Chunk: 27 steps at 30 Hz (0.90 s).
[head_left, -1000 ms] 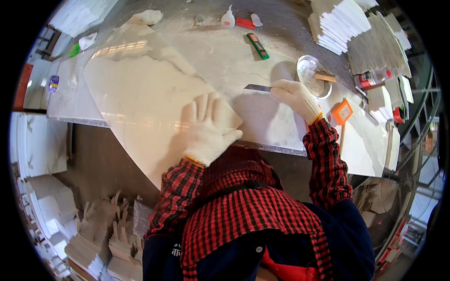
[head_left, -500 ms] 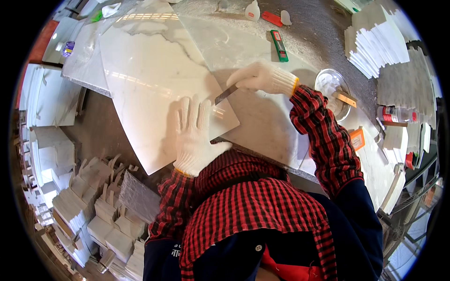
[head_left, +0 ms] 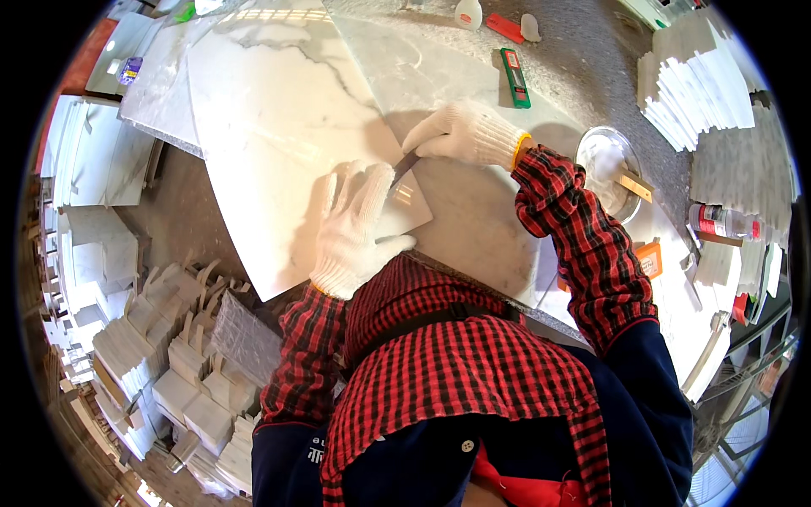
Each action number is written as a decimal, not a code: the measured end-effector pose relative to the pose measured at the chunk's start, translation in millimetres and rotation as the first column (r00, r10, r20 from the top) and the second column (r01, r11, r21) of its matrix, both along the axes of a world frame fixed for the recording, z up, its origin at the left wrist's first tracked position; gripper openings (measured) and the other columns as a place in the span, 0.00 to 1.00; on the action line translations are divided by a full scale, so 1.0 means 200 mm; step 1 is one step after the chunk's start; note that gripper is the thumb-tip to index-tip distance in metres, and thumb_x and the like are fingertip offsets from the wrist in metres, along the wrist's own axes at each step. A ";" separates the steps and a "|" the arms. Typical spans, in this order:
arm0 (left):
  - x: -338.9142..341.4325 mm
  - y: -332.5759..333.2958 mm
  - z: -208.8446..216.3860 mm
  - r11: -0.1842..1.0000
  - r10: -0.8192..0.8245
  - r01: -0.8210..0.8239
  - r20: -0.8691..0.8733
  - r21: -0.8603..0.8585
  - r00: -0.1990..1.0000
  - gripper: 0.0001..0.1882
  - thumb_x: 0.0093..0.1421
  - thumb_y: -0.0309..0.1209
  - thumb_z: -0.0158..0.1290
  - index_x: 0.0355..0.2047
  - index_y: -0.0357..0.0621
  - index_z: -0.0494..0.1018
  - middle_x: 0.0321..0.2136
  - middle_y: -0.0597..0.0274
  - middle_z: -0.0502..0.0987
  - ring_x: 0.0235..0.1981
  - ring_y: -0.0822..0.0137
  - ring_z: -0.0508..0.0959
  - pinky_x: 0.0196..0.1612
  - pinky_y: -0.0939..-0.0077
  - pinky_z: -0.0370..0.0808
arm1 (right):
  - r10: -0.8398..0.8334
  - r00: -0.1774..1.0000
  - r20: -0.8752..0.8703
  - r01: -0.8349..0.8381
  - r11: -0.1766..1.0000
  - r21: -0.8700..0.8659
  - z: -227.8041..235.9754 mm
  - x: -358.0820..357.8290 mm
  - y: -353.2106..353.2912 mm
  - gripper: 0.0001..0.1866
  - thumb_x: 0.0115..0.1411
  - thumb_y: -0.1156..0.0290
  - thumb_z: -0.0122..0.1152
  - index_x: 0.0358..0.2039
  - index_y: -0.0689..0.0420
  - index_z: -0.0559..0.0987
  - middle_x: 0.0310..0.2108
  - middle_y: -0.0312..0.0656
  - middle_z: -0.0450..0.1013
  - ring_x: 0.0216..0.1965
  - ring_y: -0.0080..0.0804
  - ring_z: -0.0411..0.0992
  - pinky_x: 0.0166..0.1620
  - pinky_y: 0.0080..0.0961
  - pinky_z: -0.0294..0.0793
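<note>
A white marble slab (head_left: 279, 152) with grey veins lies on a larger pale stone slab (head_left: 486, 203), one corner toward me. My left hand (head_left: 348, 241), in a white knitted glove, rests on the veined slab, fingers spread and slightly bent, thumb out to the right. My right hand (head_left: 465, 135), gloved alike, pinches a thin dark metal blade (head_left: 406, 164). The blade tilts down to the left over the slab's right edge. Its tip comes close to my left index finger; whether they touch I cannot tell.
To the right stands a round metal bowl (head_left: 610, 144) of white paste with a wooden-handled spatula (head_left: 634, 182). An orange box (head_left: 649, 259) sits by my right forearm. Beyond lie a green-and-red case (head_left: 514, 78) and a white bottle (head_left: 468, 13). Stacked tiles (head_left: 697, 80) rise at right.
My right hand has moved slightly left with the blade. My left hand has shifted a little up and left, its index finger now nearer the blade. The view has shifted slightly.
</note>
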<state>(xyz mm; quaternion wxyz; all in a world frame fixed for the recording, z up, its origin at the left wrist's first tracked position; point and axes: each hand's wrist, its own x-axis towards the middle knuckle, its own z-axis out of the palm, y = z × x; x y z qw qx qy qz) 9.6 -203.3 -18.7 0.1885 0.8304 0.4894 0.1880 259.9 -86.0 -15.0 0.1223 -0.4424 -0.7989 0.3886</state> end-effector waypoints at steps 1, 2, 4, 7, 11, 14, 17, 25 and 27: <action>-0.01 0.00 -0.02 1.000 -0.020 0.019 0.028 0.023 0.999 0.51 0.47 0.38 0.73 0.70 0.44 0.61 0.63 0.53 0.72 0.69 0.42 0.64 0.72 0.47 0.56 | -0.003 1.000 0.000 0.003 1.000 0.016 0.00 0.00 0.00 0.13 0.57 0.65 0.65 0.42 0.47 0.88 0.37 0.46 0.83 0.38 0.39 0.79 0.45 0.32 0.77; -0.01 0.00 -0.03 0.998 -0.039 0.037 0.055 0.047 0.998 0.50 0.47 0.38 0.72 0.70 0.44 0.62 0.63 0.53 0.72 0.69 0.42 0.64 0.72 0.46 0.57 | -0.006 1.000 0.000 0.006 0.999 0.031 0.01 0.00 -0.01 0.13 0.57 0.65 0.65 0.42 0.47 0.88 0.37 0.45 0.83 0.38 0.40 0.80 0.45 0.32 0.77; -0.01 0.00 -0.04 0.998 -0.038 0.036 0.039 0.055 0.999 0.49 0.48 0.38 0.72 0.69 0.44 0.63 0.63 0.53 0.72 0.68 0.42 0.64 0.72 0.46 0.56 | -0.002 1.000 0.001 0.002 0.997 0.076 0.01 0.01 -0.03 0.12 0.57 0.64 0.66 0.41 0.48 0.88 0.37 0.45 0.83 0.39 0.41 0.80 0.45 0.33 0.77; 0.00 -0.01 -0.04 0.996 -0.041 0.038 0.030 0.078 0.999 0.47 0.50 0.39 0.71 0.69 0.45 0.64 0.63 0.53 0.73 0.68 0.42 0.64 0.72 0.46 0.56 | -0.001 1.000 -0.014 0.003 0.988 0.152 -0.01 0.01 -0.06 0.12 0.58 0.63 0.65 0.41 0.46 0.88 0.37 0.45 0.82 0.39 0.45 0.79 0.45 0.36 0.78; -0.01 -0.03 -0.05 0.995 -0.047 0.044 0.034 0.088 0.998 0.45 0.52 0.38 0.69 0.69 0.46 0.64 0.63 0.53 0.72 0.68 0.43 0.65 0.72 0.46 0.56 | -0.035 0.997 -0.067 0.047 0.981 0.191 -0.04 0.00 -0.12 0.12 0.60 0.62 0.62 0.42 0.44 0.88 0.40 0.44 0.82 0.41 0.49 0.79 0.46 0.40 0.78; 0.00 -0.04 -0.06 0.994 -0.046 0.043 0.023 0.102 0.999 0.44 0.53 0.39 0.69 0.69 0.45 0.64 0.63 0.53 0.72 0.69 0.44 0.64 0.72 0.47 0.56 | -0.050 0.995 -0.083 0.068 0.971 0.229 -0.06 0.00 -0.14 0.12 0.61 0.62 0.61 0.42 0.44 0.88 0.40 0.44 0.82 0.42 0.49 0.78 0.46 0.40 0.78; 0.00 -0.04 -0.05 0.992 -0.056 0.055 0.006 0.114 0.998 0.44 0.53 0.39 0.68 0.69 0.45 0.64 0.63 0.53 0.72 0.68 0.45 0.65 0.72 0.48 0.57 | -0.069 0.994 -0.082 0.086 0.973 0.215 -0.07 0.00 -0.16 0.11 0.60 0.66 0.63 0.41 0.48 0.88 0.38 0.44 0.82 0.41 0.46 0.79 0.46 0.37 0.78; -0.01 -0.04 -0.08 0.981 -0.073 0.075 -0.017 0.179 0.997 0.41 0.56 0.38 0.67 0.68 0.45 0.65 0.63 0.53 0.73 0.67 0.46 0.67 0.71 0.49 0.60 | -0.138 0.990 0.013 0.134 0.977 0.169 -0.05 -0.01 -0.28 0.12 0.63 0.61 0.58 0.43 0.40 0.87 0.38 0.42 0.81 0.39 0.48 0.78 0.44 0.40 0.77; 0.00 -0.04 -0.08 0.979 -0.086 0.086 -0.009 0.186 0.996 0.40 0.56 0.38 0.66 0.68 0.44 0.66 0.62 0.53 0.74 0.67 0.46 0.68 0.71 0.49 0.60 | -0.169 0.985 -0.029 0.171 0.965 0.199 -0.07 -0.01 -0.31 0.12 0.63 0.60 0.57 0.42 0.40 0.87 0.38 0.41 0.81 0.39 0.48 0.78 0.44 0.40 0.77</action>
